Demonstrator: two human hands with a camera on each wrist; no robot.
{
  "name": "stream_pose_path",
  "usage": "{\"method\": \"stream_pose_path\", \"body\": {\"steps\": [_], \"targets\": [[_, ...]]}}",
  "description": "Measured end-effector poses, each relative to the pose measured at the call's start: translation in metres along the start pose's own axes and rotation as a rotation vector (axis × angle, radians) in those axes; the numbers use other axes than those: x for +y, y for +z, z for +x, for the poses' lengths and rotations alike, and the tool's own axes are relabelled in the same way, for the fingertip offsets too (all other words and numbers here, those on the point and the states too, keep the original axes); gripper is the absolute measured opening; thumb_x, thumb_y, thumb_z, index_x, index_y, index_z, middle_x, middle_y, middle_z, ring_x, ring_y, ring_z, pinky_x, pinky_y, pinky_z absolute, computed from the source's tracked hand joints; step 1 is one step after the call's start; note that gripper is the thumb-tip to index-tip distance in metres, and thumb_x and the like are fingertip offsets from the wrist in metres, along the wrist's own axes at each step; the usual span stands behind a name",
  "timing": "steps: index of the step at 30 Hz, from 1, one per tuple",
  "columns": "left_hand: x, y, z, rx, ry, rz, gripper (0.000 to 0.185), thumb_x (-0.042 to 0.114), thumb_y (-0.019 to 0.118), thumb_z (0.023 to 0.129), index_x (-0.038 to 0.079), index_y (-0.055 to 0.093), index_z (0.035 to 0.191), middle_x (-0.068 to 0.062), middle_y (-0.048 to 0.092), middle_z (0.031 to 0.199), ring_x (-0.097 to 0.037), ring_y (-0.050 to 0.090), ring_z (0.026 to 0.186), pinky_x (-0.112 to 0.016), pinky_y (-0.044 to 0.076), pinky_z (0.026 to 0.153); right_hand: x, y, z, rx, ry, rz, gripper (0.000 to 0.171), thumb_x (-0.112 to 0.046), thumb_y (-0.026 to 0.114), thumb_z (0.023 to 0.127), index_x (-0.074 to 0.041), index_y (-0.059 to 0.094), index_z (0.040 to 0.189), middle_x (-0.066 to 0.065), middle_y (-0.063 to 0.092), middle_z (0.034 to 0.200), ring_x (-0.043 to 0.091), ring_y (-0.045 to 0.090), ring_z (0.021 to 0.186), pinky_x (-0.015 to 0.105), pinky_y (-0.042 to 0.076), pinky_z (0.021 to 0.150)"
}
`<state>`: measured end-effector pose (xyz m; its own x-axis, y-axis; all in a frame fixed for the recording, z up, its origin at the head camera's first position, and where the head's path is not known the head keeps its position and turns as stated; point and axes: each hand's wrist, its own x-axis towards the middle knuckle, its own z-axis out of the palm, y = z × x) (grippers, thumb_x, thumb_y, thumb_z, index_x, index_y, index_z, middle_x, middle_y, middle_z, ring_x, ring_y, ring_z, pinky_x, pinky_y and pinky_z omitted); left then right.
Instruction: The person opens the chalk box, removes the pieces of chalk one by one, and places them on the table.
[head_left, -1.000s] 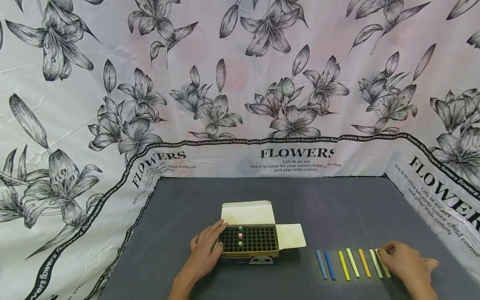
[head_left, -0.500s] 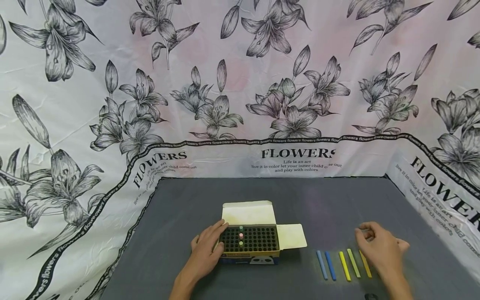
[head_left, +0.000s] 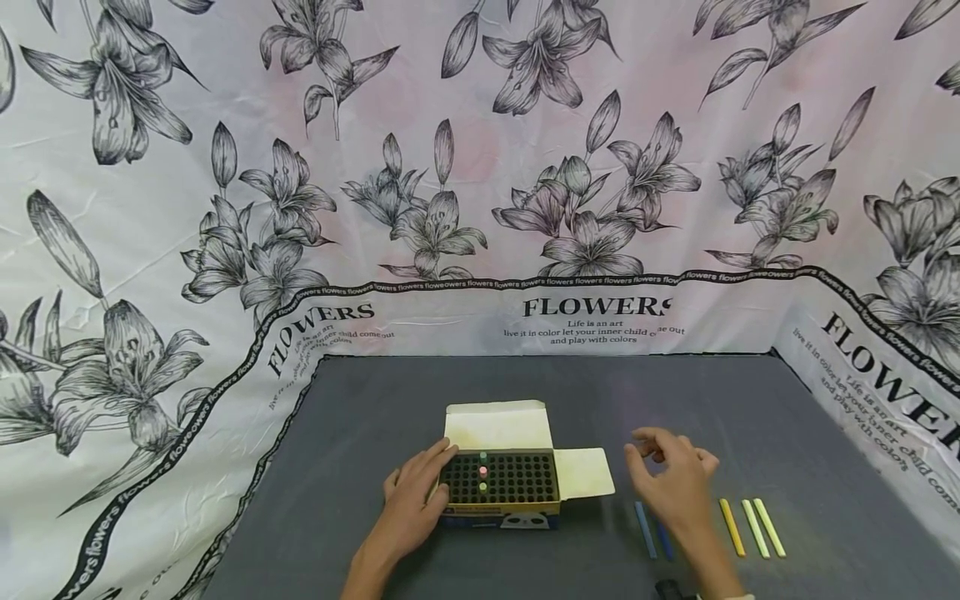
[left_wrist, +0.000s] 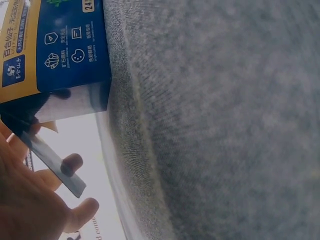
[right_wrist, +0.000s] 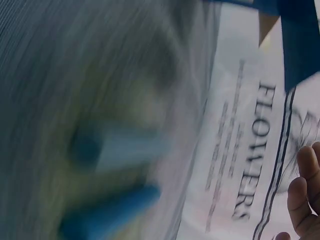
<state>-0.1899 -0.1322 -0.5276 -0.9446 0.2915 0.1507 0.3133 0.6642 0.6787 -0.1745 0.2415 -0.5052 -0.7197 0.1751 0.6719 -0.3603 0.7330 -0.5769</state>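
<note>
An open chalk box (head_left: pixel 498 508) with a black insert of small holes sits mid-table, its white flaps spread at the back and right. Three chalk sticks stand in one column of holes: green, pink (head_left: pixel 483 472) and yellowish. My left hand (head_left: pixel 405 508) rests against the box's left end, fingers extended, a flap lying across them in the left wrist view. To the box's right, my right hand (head_left: pixel 671 479) hovers with loosely bent fingers, nothing between them. Beneath it lie a light blue chalk (head_left: pixel 645 532) and a partly hidden blue chalk (right_wrist: pixel 112 212), blurred in the right wrist view.
Right of the right forearm lie an orange chalk (head_left: pixel 732 527) and two pale chalks (head_left: pixel 755 528). The yellow chalks are hidden behind the hand and forearm. A flower-printed cloth (head_left: pixel 420 321) bounds the dark grey table (head_left: pixel 390 383) at the back and sides.
My right hand has left the pale chalk at the row's right end and travelled left over the row towards the box. The left hand and box have stayed in place.
</note>
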Motion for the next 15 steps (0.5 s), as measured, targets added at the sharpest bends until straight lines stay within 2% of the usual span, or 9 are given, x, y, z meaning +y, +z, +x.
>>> {"method": "stream_pose_path", "body": {"steps": [8,12,15], "targets": [[0.000,0.002,0.000,0.006,-0.001,0.006,0.051,0.019,0.045,0.105,0.027,0.045,0.155,0.000,0.035,0.166,-0.044,0.029,0.151,-0.078,0.010,0.109,-0.035,0.032,-0.001,-0.043,-0.103,0.066,0.020,-0.002,0.081,0.078,-0.009,0.075,0.096,0.000,0.068,0.076,0.020,0.050,0.073,0.044,0.022,0.084],[0.000,0.002,0.001,0.007,-0.001,0.012,0.051,0.019,0.045,0.105,0.028,0.044,0.155,0.000,0.035,0.166,-0.044,0.029,0.152,-0.078,0.010,0.109,-0.050,0.048,-0.003,-0.103,-0.173,0.100,0.024,-0.003,0.082,0.077,-0.011,0.075,0.098,-0.001,0.068,0.081,0.015,0.048,0.075,0.042,0.022,0.083],[0.000,0.002,0.001,0.007,-0.002,0.010,0.051,0.019,0.045,0.105,0.029,0.044,0.156,0.001,0.035,0.166,-0.044,0.028,0.152,-0.078,0.010,0.109,-0.059,0.060,-0.005,-0.181,-0.213,0.111,0.027,-0.005,0.084,0.077,-0.012,0.075,0.101,0.000,0.068,0.085,0.013,0.047,0.078,0.041,0.021,0.082]]}}
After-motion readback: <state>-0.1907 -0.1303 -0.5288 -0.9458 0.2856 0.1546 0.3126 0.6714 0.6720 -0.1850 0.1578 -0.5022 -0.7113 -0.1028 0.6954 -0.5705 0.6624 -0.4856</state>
